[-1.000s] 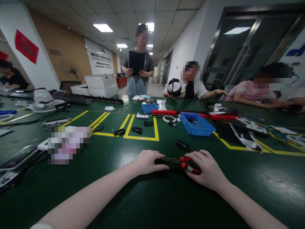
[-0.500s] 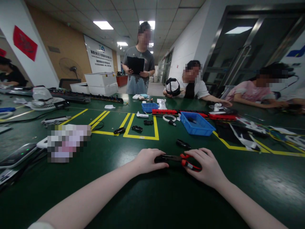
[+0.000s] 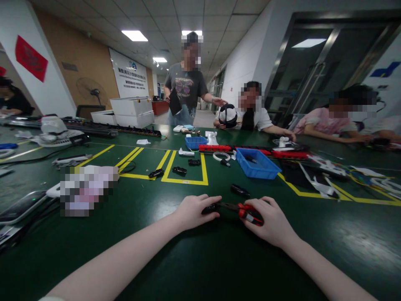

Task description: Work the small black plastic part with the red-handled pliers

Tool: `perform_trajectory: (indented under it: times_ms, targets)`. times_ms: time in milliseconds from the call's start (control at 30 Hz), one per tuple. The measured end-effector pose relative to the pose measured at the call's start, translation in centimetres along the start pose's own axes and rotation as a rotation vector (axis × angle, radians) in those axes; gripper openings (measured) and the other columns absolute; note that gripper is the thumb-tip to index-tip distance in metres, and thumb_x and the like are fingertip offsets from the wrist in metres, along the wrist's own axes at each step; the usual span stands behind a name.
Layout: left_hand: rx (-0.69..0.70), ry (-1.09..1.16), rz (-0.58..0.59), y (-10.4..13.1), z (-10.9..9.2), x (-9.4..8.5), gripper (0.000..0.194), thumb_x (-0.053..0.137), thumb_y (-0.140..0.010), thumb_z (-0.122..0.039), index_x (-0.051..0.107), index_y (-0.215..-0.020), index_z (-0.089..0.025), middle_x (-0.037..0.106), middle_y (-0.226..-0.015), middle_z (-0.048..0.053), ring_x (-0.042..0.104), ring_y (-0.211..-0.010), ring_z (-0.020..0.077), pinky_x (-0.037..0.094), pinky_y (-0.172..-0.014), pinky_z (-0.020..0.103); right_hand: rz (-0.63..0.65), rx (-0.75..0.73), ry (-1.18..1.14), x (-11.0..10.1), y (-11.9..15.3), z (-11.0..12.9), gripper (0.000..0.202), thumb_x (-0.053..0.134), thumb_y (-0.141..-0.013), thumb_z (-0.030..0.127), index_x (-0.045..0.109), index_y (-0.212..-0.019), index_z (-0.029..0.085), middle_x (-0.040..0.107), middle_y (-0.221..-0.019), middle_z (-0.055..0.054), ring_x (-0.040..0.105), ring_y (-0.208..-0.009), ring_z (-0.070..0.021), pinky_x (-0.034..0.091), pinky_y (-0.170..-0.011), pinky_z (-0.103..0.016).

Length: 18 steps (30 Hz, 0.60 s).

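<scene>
My left hand (image 3: 197, 212) is closed on a small black part (image 3: 211, 208) just above the green table (image 3: 188, 259). My right hand (image 3: 269, 219) grips the red handles of a pair of pliers (image 3: 247, 213). The plier jaws point left and reach the black part; whether they touch it I cannot tell. Just beyond my hands lies another black part (image 3: 240, 190). Several similar black parts (image 3: 179, 170) rest farther off, in and beside a yellow taped rectangle (image 3: 184, 182).
A blue bin (image 3: 257, 164) stands beyond my right hand, a smaller blue bin (image 3: 196, 143) behind it. Red strips (image 3: 216, 148) cross the table. At left lie a blurred pinkish object (image 3: 89, 188) and a device (image 3: 23, 207). People are across the table.
The plier handles have come closer together in my right hand. Across the table, the standing person has lowered the black folder and stretched an arm toward the white-and-black cap.
</scene>
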<state>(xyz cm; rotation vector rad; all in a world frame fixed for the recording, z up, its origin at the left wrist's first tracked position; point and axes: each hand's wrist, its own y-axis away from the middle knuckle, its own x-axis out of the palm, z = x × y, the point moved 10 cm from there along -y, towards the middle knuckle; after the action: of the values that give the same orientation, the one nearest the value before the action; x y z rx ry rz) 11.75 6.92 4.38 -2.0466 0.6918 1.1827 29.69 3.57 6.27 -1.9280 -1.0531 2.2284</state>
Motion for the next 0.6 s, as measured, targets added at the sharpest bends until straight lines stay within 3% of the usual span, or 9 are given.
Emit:
perform_trajectory:
  times_ms: [200, 600]
  targets:
    - [-0.004, -0.031, 0.017, -0.1, -0.1, 0.2, 0.053, 0.053, -0.096, -0.047, 0.044, -0.145, -0.028, 0.067, -0.116, 0.004, 0.069, -0.092, 0.0209, 0.053, -0.079, 0.03, -0.008, 0.005, -0.007, 0.4, 0.3, -0.4, 0.033, 0.062, -0.08, 0.042, 0.063, -0.107, 0.023, 0.074, -0.104, -0.008, 0.067, -0.09, -0.0262, 0.046, -0.088, -0.048]
    - [0.021, 0.022, 0.033, 0.0, -0.4, 0.2, 0.046, 0.046, -0.099, -0.047, 0.044, -0.14, -0.025, 0.066, -0.127, 0.005, 0.069, -0.103, 0.024, 0.055, -0.087, 0.035, -0.056, -0.036, 0.054, -0.8, -0.1, 1.0, 0.035, 0.064, -0.079, 0.036, 0.06, -0.11, 0.021, 0.072, -0.104, -0.009, 0.066, -0.094, -0.0254, 0.045, -0.085, -0.042]
